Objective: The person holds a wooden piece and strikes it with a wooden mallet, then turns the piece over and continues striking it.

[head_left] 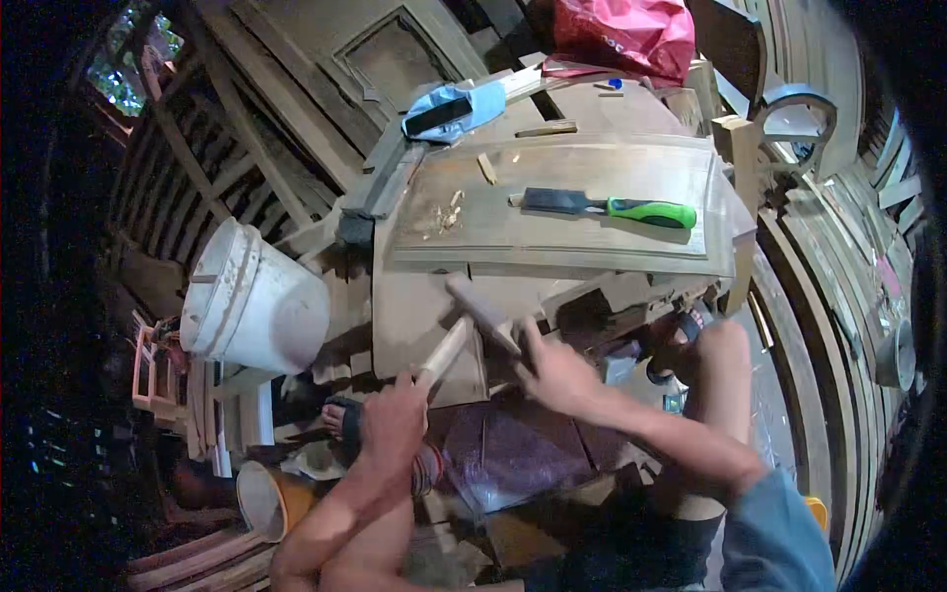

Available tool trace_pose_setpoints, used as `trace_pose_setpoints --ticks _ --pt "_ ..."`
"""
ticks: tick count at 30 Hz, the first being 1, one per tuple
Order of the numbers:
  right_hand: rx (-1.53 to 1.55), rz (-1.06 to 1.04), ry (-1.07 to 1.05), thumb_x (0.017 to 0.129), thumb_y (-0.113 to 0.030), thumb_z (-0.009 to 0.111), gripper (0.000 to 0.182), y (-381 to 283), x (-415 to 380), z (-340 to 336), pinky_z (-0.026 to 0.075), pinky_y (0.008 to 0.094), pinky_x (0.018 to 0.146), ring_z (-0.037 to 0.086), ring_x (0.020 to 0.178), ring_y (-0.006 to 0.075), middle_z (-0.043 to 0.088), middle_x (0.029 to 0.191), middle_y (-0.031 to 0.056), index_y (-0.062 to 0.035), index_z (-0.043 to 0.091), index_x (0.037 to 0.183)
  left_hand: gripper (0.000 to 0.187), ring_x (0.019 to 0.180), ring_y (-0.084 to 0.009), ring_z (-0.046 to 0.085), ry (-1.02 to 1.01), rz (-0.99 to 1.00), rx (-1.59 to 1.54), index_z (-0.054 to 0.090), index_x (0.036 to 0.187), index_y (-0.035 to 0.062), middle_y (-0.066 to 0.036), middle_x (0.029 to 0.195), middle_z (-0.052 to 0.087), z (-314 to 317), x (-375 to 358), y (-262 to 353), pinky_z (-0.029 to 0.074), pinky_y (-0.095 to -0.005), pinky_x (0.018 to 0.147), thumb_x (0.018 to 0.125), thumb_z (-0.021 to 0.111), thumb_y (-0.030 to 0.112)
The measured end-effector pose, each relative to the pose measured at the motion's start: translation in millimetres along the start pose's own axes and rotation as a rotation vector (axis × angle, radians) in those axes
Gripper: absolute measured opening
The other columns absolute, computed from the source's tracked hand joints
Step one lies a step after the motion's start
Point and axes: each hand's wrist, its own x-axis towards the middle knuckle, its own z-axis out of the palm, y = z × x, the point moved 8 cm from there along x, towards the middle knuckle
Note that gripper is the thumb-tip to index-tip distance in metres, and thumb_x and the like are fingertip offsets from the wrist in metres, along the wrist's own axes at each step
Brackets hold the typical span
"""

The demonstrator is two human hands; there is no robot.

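Observation:
My left hand (395,422) is closed round the lower end of a narrow pale strip of wood (447,347), which slants up over the board's front edge. My right hand (560,377), slightly blurred, grips a short rounded grey-brown bar (481,308). The bar crosses close over the far end of the strip. Beneath both lies a flat light-brown board (419,321). Beyond them, a wide chisel (649,212) with a green and black handle rests on a framed wooden panel (552,245), beside a small heap of wood chips (449,215).
A stained white bucket (256,296) stands at the left, with a yellowish bucket (268,501) below. A blue cloth item (459,111) and a pink plastic bag (623,39) lie at the back. Long planks (809,296) line the right side.

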Motion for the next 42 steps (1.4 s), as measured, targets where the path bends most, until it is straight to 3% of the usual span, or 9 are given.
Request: trace_pose_setpoints --ticks 4,10,14,20,26,30,32,35,42 --pt "0.0 -0.144 -0.31 0.08 -0.019 0.055 0.055 -19 -28 38 0.046 0.052 0.06 0.058 0.068 0.0445 0.058 0.074 0.0268 -0.0012 0.023 0.121 0.027 0.065 -0.0257 0.062 -0.055 -0.006 0.026 0.054 0.102 0.0117 -0.008 0.082 0.056 -2 2 0 0.051 -0.0365 0.056 0.075 0.056 0.012" --pt "-0.05 -0.041 0.05 0.081 -0.017 0.054 0.036 3 8 -7 0.046 0.0513 0.061 0.056 0.068 0.0445 0.057 0.071 0.0262 -0.0022 0.03 0.104 0.024 0.064 -0.0323 0.061 -0.02 -0.038 -0.09 0.052 0.093 0.0074 -0.012 0.081 0.057 -5 -2 -1 0.049 -0.0429 0.055 0.074 0.062 0.017" --pt "0.021 -0.187 -0.319 0.08 -0.017 0.055 0.045 -25 -30 29 0.046 0.0531 0.06 0.058 0.07 0.044 0.057 0.075 0.0276 -0.0029 0.031 0.115 0.026 0.07 -0.0377 0.059 -0.042 -0.071 -0.237 0.05 0.093 0.005 -0.015 0.081 0.057 -6 1 -10 0.047 -0.0459 0.061 0.074 0.062 0.018" --pt "0.043 0.063 -0.225 0.081 -0.021 0.055 0.05 0 -8 18 0.045 0.0485 0.065 0.056 0.073 0.0429 0.056 0.072 0.0246 -0.0026 0.026 0.117 0.037 0.074 -0.0387 0.059 -0.016 -0.082 -0.465 0.05 0.092 0.003 -0.02 0.08 0.06 3 -5 -18 0.048 -0.0453 0.065 0.067 0.07 0.023" --pt "0.014 -0.045 -0.144 0.082 -0.022 0.055 0.059 6 -2 22 0.045 0.0487 0.063 0.056 0.07 0.0427 0.056 0.074 0.0264 -0.0008 0.024 0.126 0.04 0.077 -0.0416 0.059 -0.158 -0.259 -0.658 0.049 0.092 0.0003 -0.024 0.077 0.061 38 -15 -20 0.047 -0.0465 0.064 0.071 0.069 0.027" --pt "0.109 -0.072 -0.271 0.082 -0.021 0.056 0.049 -4 -27 38 0.044 0.0489 0.062 0.055 0.068 0.0435 0.056 0.074 0.0261 -0.0008 0.028 0.117 0.038 0.07 -0.0226 0.058 -0.174 -0.343 -0.837 0.051 0.091 0.0009 -0.015 0.075 0.06 38 -16 -28 0.046 -0.0345 0.066 0.074 0.071 0.028" --pt "0.067 -0.264 -0.259 0.082 -0.021 0.056 0.045 -17 -31 37 0.043 0.0495 0.061 0.055 0.068 0.044 0.056 0.074 0.0255 -0.0024 0.028 0.112 0.042 0.085 -0.0403 0.059 -0.192 -0.304 -0.862 0.05 0.098 0.0012 -0.026 0.083 0.061 54 -19 -26 0.047 -0.0442 0.071 0.076 0.067 0.032" --pt "0.09 0.001 -0.194 0.082 -0.02 0.055 0.041 7 -7 29 0.042 0.0492 0.063 0.055 0.074 0.0435 0.055 0.074 0.0261 -0.0023 0.03 0.109 0.042 0.09 -0.0406 0.058 -0.303 -0.337 -0.949 0.051 0.102 0.0015 -0.026 0.09 0.06 71 -25 -21 0.044 -0.0439 0.075 0.081 0.06 0.036" --pt "-0.032 -0.278 -0.191 0.082 -0.018 0.054 0.041 -11 -31 47 0.042 0.0516 0.066 0.056 0.074 0.0436 0.056 0.079 0.0258 -0.0027 0.03 0.111 0.042 0.086 -0.0397 0.057 -0.194 -0.236 -0.981 0.052 0.1 -0.0014 -0.025 0.088 0.059 65 -17 -24 0.043 -0.043 0.075 0.083 0.058 0.036"
